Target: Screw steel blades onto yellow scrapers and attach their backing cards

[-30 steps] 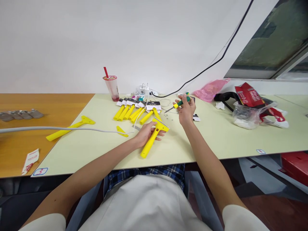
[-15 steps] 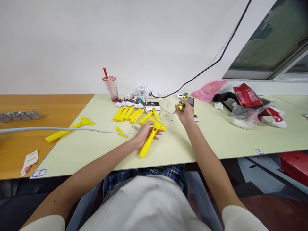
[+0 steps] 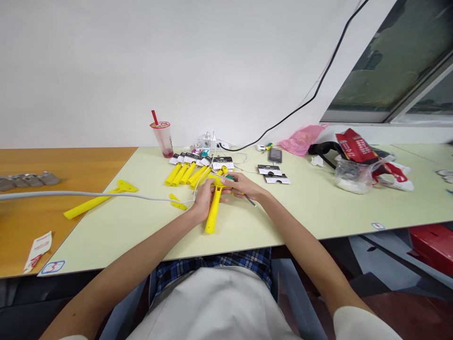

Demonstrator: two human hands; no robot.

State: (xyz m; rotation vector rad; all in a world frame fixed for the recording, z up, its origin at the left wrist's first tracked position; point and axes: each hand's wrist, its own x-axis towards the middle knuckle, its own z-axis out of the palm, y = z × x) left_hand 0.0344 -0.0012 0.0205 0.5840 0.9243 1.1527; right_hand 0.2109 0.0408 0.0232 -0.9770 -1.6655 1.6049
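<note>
In my left hand (image 3: 201,201) is a yellow scraper (image 3: 213,215), its handle pointing down toward me over the table. My right hand (image 3: 247,185) is closed on a screwdriver (image 3: 251,201), whose metal shaft sticks out below the palm toward the lower right. Most of its green handle is hidden by the fingers. The right fingertips also touch the scraper's head. Left of my left hand lies a small flat yellow piece (image 3: 178,202). Behind the hands rest several yellow scrapers (image 3: 187,173) with black-and-white cards.
Another yellow scraper (image 3: 88,206) lies at the left beneath a white cable (image 3: 85,194). A cup with a straw (image 3: 164,139) stands near the wall. Two cards (image 3: 277,179), a pink bag (image 3: 300,140) and a clear plastic bag (image 3: 352,175) are on the right.
My right hand has come left and down with the screwdriver to the scraper's head, uncovering the cards on the right. The scraper's handle is now more upright in view.
</note>
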